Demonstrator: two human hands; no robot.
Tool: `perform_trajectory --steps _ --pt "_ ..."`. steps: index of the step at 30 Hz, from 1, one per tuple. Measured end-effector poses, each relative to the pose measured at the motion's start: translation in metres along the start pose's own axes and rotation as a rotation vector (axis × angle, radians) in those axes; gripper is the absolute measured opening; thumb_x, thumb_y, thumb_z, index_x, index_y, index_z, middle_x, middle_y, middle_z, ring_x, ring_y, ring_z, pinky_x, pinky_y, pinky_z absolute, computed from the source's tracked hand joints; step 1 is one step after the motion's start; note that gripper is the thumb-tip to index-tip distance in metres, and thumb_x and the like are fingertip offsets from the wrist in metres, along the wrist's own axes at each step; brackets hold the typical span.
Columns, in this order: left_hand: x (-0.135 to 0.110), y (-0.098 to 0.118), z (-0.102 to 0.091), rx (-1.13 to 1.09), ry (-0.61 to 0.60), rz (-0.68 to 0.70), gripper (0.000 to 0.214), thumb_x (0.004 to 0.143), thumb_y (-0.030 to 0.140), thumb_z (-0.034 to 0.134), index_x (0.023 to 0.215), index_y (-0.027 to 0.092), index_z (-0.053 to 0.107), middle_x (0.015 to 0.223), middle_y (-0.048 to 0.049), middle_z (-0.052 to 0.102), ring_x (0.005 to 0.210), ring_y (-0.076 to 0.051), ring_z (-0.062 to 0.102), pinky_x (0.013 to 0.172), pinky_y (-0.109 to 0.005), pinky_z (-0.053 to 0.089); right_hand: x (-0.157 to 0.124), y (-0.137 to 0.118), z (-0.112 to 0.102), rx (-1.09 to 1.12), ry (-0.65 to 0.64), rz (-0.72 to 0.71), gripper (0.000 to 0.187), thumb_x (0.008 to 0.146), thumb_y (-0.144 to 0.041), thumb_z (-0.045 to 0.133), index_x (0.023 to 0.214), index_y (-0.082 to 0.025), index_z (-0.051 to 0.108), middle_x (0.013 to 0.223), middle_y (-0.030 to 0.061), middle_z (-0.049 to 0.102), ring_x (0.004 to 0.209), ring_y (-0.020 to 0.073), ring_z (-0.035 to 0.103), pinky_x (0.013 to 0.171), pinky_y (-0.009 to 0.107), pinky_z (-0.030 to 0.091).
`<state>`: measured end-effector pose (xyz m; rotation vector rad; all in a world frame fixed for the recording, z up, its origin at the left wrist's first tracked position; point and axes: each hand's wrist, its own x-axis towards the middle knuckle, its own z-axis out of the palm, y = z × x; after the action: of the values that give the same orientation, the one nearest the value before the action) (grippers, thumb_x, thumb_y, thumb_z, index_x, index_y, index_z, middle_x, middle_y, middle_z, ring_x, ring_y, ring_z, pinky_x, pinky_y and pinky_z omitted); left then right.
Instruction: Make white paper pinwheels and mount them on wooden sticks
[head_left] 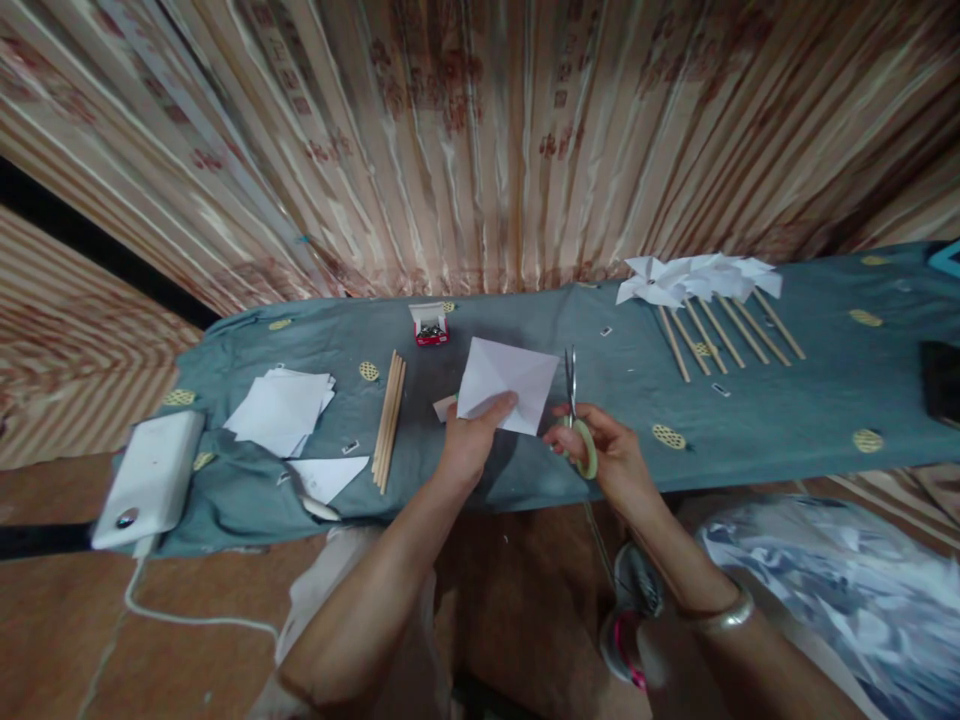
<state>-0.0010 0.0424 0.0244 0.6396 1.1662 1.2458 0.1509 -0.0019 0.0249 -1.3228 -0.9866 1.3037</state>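
Note:
My left hand pinches the near edge of a creased white paper square, holding it just above the blue-grey cloth of the table. My right hand grips green-handled scissors, blades pointing away from me beside the paper's right corner. A bundle of wooden sticks lies left of my left hand. A stack of white paper squares and a folded white triangle lie further left.
Several finished white paper pinwheels on sticks lie at the back right. A small red box of pins sits at the back centre. A white device rests on the table's left end, a dark object at the right edge.

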Motion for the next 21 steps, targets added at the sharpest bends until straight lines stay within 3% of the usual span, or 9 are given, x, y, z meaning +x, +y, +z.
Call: perform_trajectory --steps 5,9,21 --pt "0.006 0.014 -0.008 -0.075 0.036 0.011 0.036 0.049 0.028 0.085 0.080 0.014 0.072 0.082 -0.0057 0.074 0.072 -0.019 0.066 0.068 -0.031 0.053 -0.015 0.003 -0.010 -0.052 -0.235 0.070 0.047 0.061 -0.053 0.080 0.092 -0.020 0.070 0.069 0.0004 0.067 0.060 0.0118 0.057 0.054 0.024 0.045" --pt "0.007 0.015 -0.010 -0.070 0.013 0.015 0.034 0.050 0.027 0.084 0.079 0.013 0.072 0.080 -0.0049 0.073 0.069 -0.018 0.065 0.065 -0.030 0.052 -0.024 0.006 -0.016 -0.074 -0.392 0.161 0.044 0.063 -0.048 0.081 0.094 -0.018 0.073 0.068 0.0002 0.065 0.058 0.0102 0.053 0.052 0.023 0.043" --pt "0.005 0.002 -0.002 -0.006 -0.023 0.017 0.029 0.052 0.030 0.083 0.074 0.014 0.072 0.077 -0.0045 0.072 0.065 -0.016 0.062 0.062 -0.027 0.049 -0.022 0.004 -0.020 -0.078 -0.429 0.205 0.044 0.061 -0.046 0.083 0.095 -0.018 0.074 0.063 0.0001 0.064 0.053 0.0100 0.052 0.048 0.022 0.043"
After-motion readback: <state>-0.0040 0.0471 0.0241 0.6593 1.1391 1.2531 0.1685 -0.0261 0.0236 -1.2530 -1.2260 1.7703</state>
